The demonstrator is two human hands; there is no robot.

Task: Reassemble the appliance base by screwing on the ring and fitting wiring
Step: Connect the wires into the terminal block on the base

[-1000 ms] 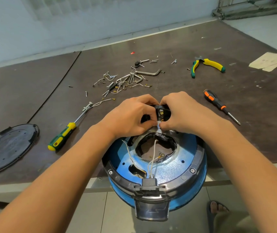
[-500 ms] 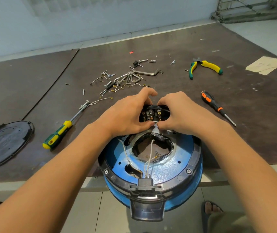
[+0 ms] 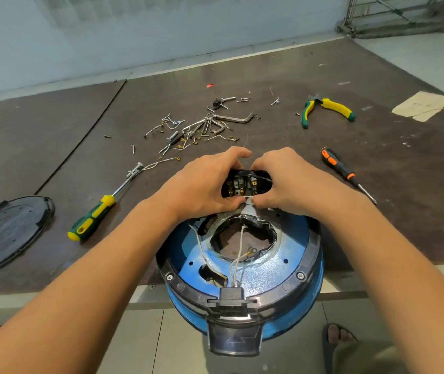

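Note:
The blue appliance base [image 3: 264, 271] lies upside down at the table's near edge, with a black ring [image 3: 310, 255] screwed around its rim. White wires [image 3: 238, 255] run from a black socket at its front into the open centre hole. Above the base's far side, my left hand [image 3: 202, 184] and my right hand [image 3: 288, 182] together grip a black switch block [image 3: 245, 184] with brass terminals facing me. A white wire crosses the block between my fingertips.
A green-yellow screwdriver [image 3: 94, 214] lies to the left, an orange-black screwdriver [image 3: 342, 168] to the right. Loose screws, hex keys and terminals [image 3: 199, 128] are scattered behind my hands. Pliers [image 3: 326, 109] sit far right, a black round cover [image 3: 4, 230] at the left.
The switch block has turned so its brass terminals face me, and both hands have spread to its sides. The base has not moved.

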